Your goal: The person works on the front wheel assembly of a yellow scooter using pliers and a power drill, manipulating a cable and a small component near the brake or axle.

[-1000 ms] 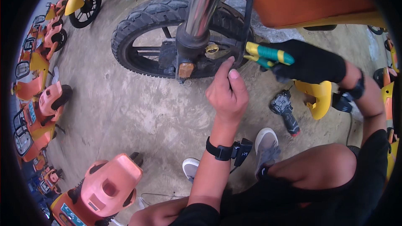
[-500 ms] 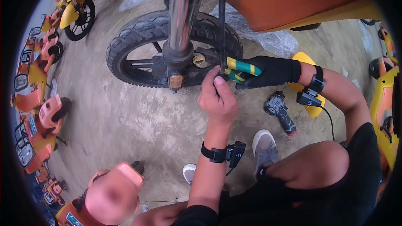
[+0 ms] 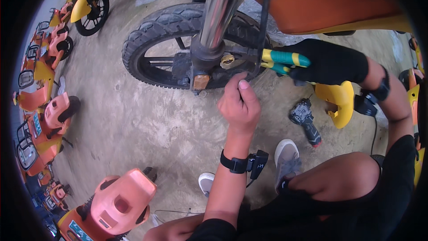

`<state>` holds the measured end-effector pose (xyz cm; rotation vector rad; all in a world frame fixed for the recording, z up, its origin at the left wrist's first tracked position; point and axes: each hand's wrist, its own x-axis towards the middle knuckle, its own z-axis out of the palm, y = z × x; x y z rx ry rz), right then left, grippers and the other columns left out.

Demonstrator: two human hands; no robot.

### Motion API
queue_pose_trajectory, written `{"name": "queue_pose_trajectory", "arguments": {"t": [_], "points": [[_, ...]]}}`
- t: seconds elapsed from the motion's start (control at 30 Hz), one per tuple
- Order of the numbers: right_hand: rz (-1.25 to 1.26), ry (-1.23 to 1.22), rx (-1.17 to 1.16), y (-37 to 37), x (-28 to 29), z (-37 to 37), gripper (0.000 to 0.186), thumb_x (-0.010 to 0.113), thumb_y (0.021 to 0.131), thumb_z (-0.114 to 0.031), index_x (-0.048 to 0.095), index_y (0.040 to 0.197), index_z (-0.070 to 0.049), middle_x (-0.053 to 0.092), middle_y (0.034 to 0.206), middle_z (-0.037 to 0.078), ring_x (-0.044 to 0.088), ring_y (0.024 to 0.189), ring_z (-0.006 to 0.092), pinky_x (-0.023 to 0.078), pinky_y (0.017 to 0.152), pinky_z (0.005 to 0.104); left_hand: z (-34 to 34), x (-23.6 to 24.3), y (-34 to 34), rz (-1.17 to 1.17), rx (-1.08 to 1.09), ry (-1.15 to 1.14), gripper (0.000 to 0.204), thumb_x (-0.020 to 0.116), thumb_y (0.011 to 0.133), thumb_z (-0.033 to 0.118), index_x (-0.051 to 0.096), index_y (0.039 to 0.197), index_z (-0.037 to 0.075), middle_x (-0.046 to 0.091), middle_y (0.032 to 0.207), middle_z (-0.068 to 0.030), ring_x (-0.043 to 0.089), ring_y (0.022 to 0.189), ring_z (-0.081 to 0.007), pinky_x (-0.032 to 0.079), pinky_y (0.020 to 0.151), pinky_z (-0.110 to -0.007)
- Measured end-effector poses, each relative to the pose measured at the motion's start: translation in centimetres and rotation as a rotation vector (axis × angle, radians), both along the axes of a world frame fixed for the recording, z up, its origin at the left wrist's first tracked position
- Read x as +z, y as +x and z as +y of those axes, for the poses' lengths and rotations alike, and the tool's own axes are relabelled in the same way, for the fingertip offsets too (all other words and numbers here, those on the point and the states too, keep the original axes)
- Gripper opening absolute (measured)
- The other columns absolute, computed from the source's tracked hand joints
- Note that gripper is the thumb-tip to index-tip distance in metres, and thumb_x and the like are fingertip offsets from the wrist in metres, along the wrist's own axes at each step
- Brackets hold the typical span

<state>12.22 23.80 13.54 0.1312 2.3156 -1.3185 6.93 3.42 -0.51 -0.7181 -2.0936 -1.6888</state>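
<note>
You've got the green-and-yellow pliers (image 3: 286, 58) wrapped up in your gloved right hand (image 3: 334, 64), nose end right up by the black cable (image 3: 266, 11) hanging alongside the chrome fork tube (image 3: 226, 11); can't make out if they're actually biting on it. Your bare left hand (image 3: 240, 105) has thumb and index finger drawn close together near the cable's lower end, and honestly I can't tell whether they're gripping anything. The pliers sit by the right side of the knobby wheel (image 3: 149, 31), with an amber reflector (image 3: 201, 81) low on the fork. Below your glove, a cordless driver (image 3: 305, 121) lies on the concrete floor (image 3: 147, 125) near a yellow fender (image 3: 343, 103).
</note>
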Motion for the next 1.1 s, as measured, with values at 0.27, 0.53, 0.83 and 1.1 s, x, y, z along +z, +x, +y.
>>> {"name": "queue_pose_trajectory", "arguments": {"t": [0.27,0.53,0.83,1.1], "points": [[-0.06,-0.146,0.014,0.8,-3.6,0.3,0.046,0.07,0.089,-0.013,0.056,0.132,-0.004,0.066,0.111,0.005,0.059,0.095,0.0112,0.048,0.091,0.0309,0.4,-0.2,-0.1,0.011,-0.026,0.07,0.017,0.053,0.098,0.012,0.064,0.104,0.0,0.066,0.077,-0.008,0.055,0.059,-0.0128,0.047,0.057,-0.028],[0.12,-0.258,0.027,0.6,-10.3,-1.5,0.063,0.07,0.09,-0.013,0.041,0.147,-0.006,0.061,0.128,0.004,0.055,0.11,0.0092,0.045,0.096,0.0284,-0.6,-0.6,-0.3,-0.022,0.016,0.064,0.017,0.053,0.098,0.012,0.064,0.102,0.0,0.065,0.076,-0.0078,0.054,0.058,-0.0126,0.045,0.056,-0.027],[0.038,-0.294,-0.002,0.0,-6.9,0.8,0.049,0.069,0.09,-0.015,0.053,0.135,-0.004,0.066,0.106,0.003,0.058,0.087,0.0066,0.05,0.081,0.0262,-1.0,0.0,-0.4,0.041,0.048,0.006,0.017,0.053,0.098,0.013,0.064,0.1,0.001,0.066,0.077,-0.0101,0.058,0.059,-0.016,0.046,0.057,-0.03],[0.205,-0.282,-0.006,1.3,-9.1,-0.7,0.05,0.069,0.091,-0.016,0.051,0.136,-0.005,0.062,0.122,0.004,0.055,0.107,0.0101,0.045,0.096,0.0296,-0.7,0.5,0.1,-0.105,0.011,0.024,0.017,0.053,0.098,0.014,0.064,0.099,0.001,0.065,0.073,-0.0092,0.058,0.057,-0.0187,0.047,0.056,-0.031]]}}
